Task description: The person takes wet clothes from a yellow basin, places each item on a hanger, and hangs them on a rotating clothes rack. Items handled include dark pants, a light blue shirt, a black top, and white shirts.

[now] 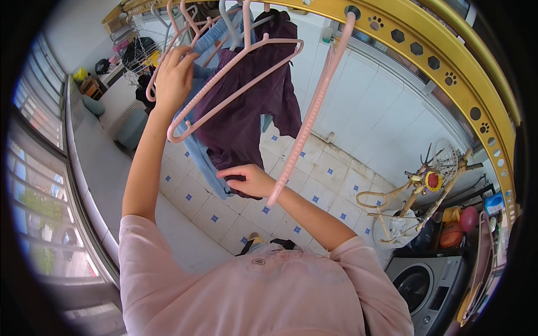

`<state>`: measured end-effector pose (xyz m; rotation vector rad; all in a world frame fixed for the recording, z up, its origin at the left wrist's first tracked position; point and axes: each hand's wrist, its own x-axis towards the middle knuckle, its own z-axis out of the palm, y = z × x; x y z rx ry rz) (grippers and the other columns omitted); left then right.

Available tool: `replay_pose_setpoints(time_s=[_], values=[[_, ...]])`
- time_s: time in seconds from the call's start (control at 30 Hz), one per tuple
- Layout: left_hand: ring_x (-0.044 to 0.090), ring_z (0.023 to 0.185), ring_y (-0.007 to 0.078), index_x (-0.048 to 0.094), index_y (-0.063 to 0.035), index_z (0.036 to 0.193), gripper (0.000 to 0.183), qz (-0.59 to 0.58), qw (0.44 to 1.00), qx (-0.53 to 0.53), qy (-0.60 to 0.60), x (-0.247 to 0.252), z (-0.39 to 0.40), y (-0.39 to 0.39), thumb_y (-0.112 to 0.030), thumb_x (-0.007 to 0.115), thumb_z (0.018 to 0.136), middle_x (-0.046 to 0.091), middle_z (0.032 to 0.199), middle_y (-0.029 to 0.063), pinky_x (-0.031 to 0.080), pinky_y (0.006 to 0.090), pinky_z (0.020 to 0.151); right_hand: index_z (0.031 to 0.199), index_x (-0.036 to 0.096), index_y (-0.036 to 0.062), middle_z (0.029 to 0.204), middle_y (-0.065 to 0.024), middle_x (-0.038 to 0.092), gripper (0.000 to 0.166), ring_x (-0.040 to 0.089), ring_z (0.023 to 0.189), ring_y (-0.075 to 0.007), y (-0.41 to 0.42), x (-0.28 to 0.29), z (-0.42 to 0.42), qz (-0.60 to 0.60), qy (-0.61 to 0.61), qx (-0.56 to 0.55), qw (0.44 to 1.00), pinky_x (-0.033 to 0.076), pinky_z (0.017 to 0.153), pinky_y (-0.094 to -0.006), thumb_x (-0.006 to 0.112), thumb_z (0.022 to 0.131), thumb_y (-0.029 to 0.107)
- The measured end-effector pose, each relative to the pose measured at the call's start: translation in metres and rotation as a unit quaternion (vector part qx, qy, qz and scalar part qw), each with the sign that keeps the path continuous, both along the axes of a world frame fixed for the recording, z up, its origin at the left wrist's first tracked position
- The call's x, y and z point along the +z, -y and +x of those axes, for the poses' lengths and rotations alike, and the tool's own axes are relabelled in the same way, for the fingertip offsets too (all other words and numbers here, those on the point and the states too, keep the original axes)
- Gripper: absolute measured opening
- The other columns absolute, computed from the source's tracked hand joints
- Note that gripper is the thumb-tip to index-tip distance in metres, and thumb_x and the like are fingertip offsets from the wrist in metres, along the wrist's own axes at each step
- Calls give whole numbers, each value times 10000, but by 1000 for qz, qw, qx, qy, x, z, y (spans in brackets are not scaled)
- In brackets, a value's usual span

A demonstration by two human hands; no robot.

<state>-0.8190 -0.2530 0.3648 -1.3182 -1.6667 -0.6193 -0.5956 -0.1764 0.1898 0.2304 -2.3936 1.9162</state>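
My left hand (pixel 173 75) is raised among the hangers, fingers bent, beside a light blue garment (pixel 206 42). What its fingertips grip, if anything, is hidden. Just right of it hangs an unloaded pink plastic hanger (pixel 218 84), in front of a dark purple garment (pixel 239 113) that looks like trousers. Low at the purple garment's hem is my right hand (pixel 250 178), with index finger and thumb apart and the cloth showing between them. Another pink hanger (pixel 311 109), seen nearly edge-on, hangs from the rail above and passes in front of my right wrist.
A gold drying rail (pixel 403 38) with cut-out holes arches overhead. Barred windows (pixel 50 201) line the left wall. At lower right stand a front-loading washing machine (pixel 420 285), a basketball (pixel 452 235) and a branch stand (pixel 414 197). The tiled floor (pixel 315 197) lies below.
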Motion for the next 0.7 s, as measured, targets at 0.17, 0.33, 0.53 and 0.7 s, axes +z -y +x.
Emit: replay_pose_setpoints(time_s=[0.17,0.33,0.53,0.7], values=[[467,1237,310,613,-5,1084,409,195,966,18,167,-99,101,74,121,457,728,574,1200,145,367,384,1014,1139,604,-21,1033,-124,668,260,634,965,-168,-53,-47,83,-156,100,-48,982,489,869,-277,495,911,41],[478,1157,285,359,-1,1359,617,319,816,23,482,-229,223,103,-262,618,864,495,1254,191,325,371,1013,1143,617,79,971,-27,662,273,615,789,-101,-95,-102,183,-109,214,-151,959,455,658,-241,529,892,137],[576,1039,362,513,71,1199,469,274,812,267,441,-332,238,116,-202,654,844,601,1113,241,445,396,882,1143,623,93,936,-19,660,304,604,744,-99,-101,-163,321,-125,326,-184,919,454,596,-232,540,854,133],[572,994,386,533,6,1150,385,140,748,466,452,-374,280,101,-127,621,800,598,1092,202,462,467,851,1114,642,109,870,-29,665,357,609,701,-112,-98,-198,450,-140,383,-299,863,440,503,-246,587,773,198]])
